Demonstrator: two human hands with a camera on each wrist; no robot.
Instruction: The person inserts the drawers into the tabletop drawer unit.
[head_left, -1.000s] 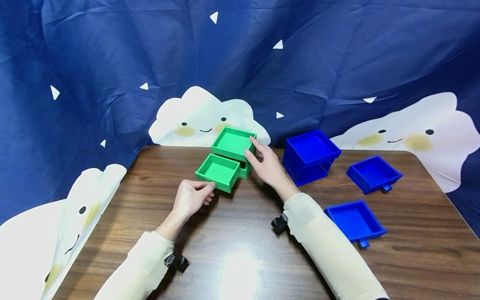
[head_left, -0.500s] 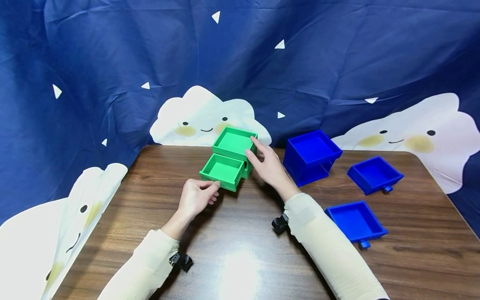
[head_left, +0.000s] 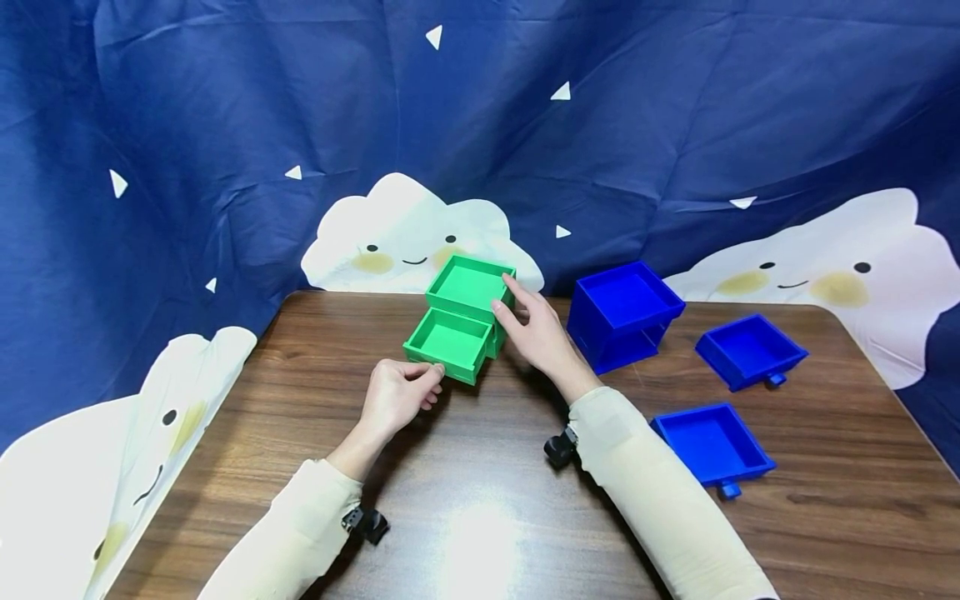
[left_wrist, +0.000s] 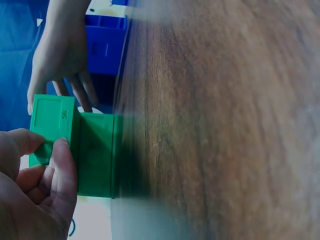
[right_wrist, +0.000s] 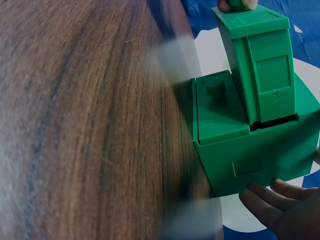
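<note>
A green cabinet (head_left: 468,283) stands near the table's back edge, its upper drawer (head_left: 448,340) sticking partly out toward the front left. My left hand (head_left: 393,396) pinches the small knob on that drawer's front; in the left wrist view, thumb and fingers of the left hand (left_wrist: 37,185) are round the knob. With fingers spread and fairly straight, my right hand (head_left: 536,329) rests against the cabinet's right side and top edge. The right wrist view shows a lower drawer (right_wrist: 220,107) sitting inside the cabinet (right_wrist: 265,155), below the pulled-out one.
Right of my right hand stands a blue cabinet (head_left: 628,296) with an open front. Two loose blue drawers lie on the table (head_left: 847,433): one drawer (head_left: 750,346) farther right, another drawer (head_left: 712,442) nearer, beside my right sleeve. A blue cloth (head_left: 480,100) hangs behind the table.
The upper green drawer has slid farther into the cabinet, with my left hand moving along toward the back right. My right hand stays at the cabinet's side.
</note>
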